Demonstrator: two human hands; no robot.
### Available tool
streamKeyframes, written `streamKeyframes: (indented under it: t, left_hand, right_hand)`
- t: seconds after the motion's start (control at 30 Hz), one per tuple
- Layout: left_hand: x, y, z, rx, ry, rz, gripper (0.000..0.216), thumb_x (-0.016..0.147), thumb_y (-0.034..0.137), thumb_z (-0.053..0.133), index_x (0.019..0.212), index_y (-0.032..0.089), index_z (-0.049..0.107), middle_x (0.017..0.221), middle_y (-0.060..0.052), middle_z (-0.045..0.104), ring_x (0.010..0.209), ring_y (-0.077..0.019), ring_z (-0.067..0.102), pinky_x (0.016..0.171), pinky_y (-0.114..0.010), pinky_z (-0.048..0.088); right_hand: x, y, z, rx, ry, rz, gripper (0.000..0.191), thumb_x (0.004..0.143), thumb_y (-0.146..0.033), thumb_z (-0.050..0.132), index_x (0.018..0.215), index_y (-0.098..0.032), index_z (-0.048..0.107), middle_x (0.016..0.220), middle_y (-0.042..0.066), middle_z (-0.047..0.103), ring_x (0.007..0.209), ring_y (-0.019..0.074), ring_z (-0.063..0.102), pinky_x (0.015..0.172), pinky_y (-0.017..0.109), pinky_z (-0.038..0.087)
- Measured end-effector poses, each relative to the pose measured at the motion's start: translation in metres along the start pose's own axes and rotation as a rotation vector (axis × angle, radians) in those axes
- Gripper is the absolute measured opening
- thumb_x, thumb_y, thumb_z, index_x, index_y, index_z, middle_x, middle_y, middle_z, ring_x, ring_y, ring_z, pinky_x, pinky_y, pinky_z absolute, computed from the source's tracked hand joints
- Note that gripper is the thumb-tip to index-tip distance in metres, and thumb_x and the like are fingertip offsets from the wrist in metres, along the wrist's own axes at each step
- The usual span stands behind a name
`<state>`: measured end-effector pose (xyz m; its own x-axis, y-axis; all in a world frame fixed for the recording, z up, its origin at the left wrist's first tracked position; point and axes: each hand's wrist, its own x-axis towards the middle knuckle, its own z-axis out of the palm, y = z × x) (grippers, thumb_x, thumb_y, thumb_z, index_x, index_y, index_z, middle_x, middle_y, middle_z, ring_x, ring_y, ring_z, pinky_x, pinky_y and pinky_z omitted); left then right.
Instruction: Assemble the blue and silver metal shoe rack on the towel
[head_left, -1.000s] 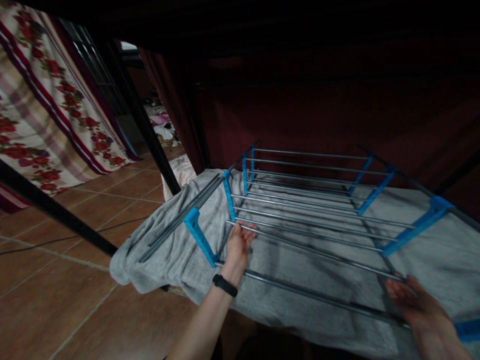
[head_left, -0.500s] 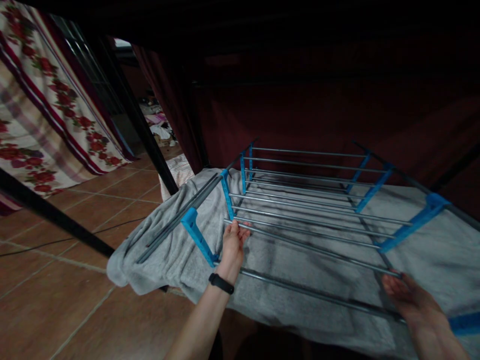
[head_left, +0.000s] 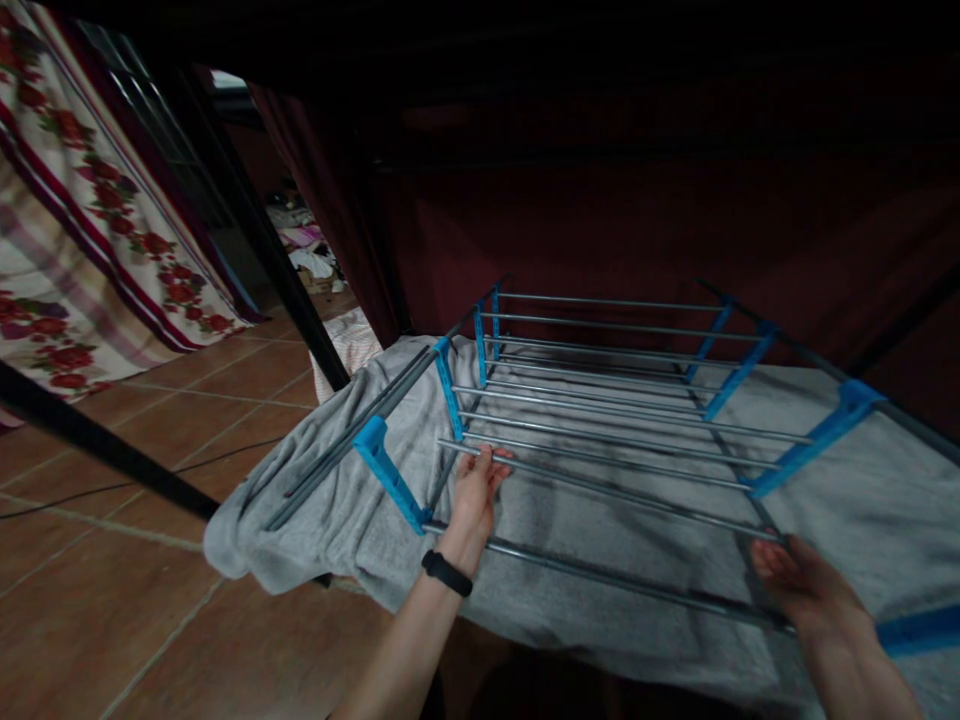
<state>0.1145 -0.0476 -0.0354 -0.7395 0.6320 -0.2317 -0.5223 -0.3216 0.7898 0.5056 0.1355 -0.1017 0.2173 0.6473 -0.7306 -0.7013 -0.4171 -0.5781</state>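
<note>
A loose grey metal rod (head_left: 615, 490) spans between my two hands in front of a partly built rack. Near its left end my left hand (head_left: 476, 490), with a black band on the wrist, pinches the rod. My right hand (head_left: 795, 575) grips the rod's right end. The rack has blue plastic brackets (head_left: 394, 480) on both sides and several metal crossbars (head_left: 600, 398) between them. Below the held rod, a lower front bar (head_left: 585, 568) runs from the front left bracket toward my right wrist. Another blue bracket (head_left: 919, 630) shows beside my right forearm.
The rack lies on a grey blanket (head_left: 315, 560) over a bed. Loose rods (head_left: 337, 450) rest at its left. Dark bed posts (head_left: 255, 220) stand left, a dark red curtain (head_left: 562, 220) behind. A black cable (head_left: 150, 480) crosses the tiled floor.
The view has shifted slightly to the right. My left hand has slid a little inward along the rod, so more of its left end sticks out. Both hands still hold it.
</note>
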Motion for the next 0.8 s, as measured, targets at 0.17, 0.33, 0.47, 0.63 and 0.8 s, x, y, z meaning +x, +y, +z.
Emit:
streamKeyframes:
  t: [0.17,0.33,0.47,0.63,0.8]
  left_hand:
    - [-0.006,-0.008,0.005,0.015,-0.042,-0.062,0.015,0.081,0.021,0.070,0.088,0.017,0.057,0.086,-0.007,0.071,0.070,-0.0127,0.067,0.069,-0.025,0.055]
    - [-0.009,-0.019,0.006,0.033,-0.102,-0.089,0.022,0.076,0.021,0.075,0.090,0.016,0.059,0.089,-0.007,0.071,0.072,-0.0131,0.067,0.074,-0.028,0.055]
    - [-0.013,-0.023,0.007,0.052,-0.130,-0.090,0.032,0.069,0.026,0.081,0.091,0.016,0.060,0.088,-0.005,0.070,0.073,-0.0132,0.067,0.076,-0.029,0.054]
    - [-0.016,-0.023,0.009,0.060,-0.133,-0.084,0.037,0.065,0.030,0.083,0.091,0.017,0.060,0.087,-0.004,0.069,0.074,-0.0138,0.066,0.076,-0.030,0.054]
    - [-0.019,-0.018,0.014,0.090,-0.166,-0.062,0.041,0.063,0.033,0.084,0.092,0.017,0.060,0.088,-0.004,0.070,0.075,-0.0143,0.066,0.076,-0.031,0.053]
  right_hand:
    - [-0.007,0.008,0.003,-0.056,-0.095,-0.085,0.026,0.082,0.000,0.046,0.070,-0.017,0.062,0.084,0.003,0.058,0.064,0.0089,0.064,0.067,0.022,0.054]
    - [-0.014,0.016,0.005,-0.070,-0.149,-0.104,0.021,0.081,-0.002,0.051,0.074,-0.017,0.062,0.088,0.003,0.063,0.075,0.0095,0.066,0.074,0.021,0.054]
    - [-0.020,0.020,0.009,-0.097,-0.178,-0.078,0.015,0.081,-0.004,0.055,0.076,-0.017,0.060,0.088,0.002,0.064,0.080,0.0088,0.065,0.085,0.022,0.053]
    - [-0.026,0.019,0.012,-0.122,-0.162,-0.067,0.015,0.083,-0.005,0.054,0.077,-0.018,0.058,0.085,0.002,0.064,0.079,0.0078,0.064,0.085,0.022,0.053]
    - [-0.021,0.020,0.009,-0.145,-0.168,-0.095,0.024,0.079,0.002,0.048,0.082,-0.021,0.054,0.084,0.002,0.064,0.075,0.0099,0.066,0.072,0.022,0.057]
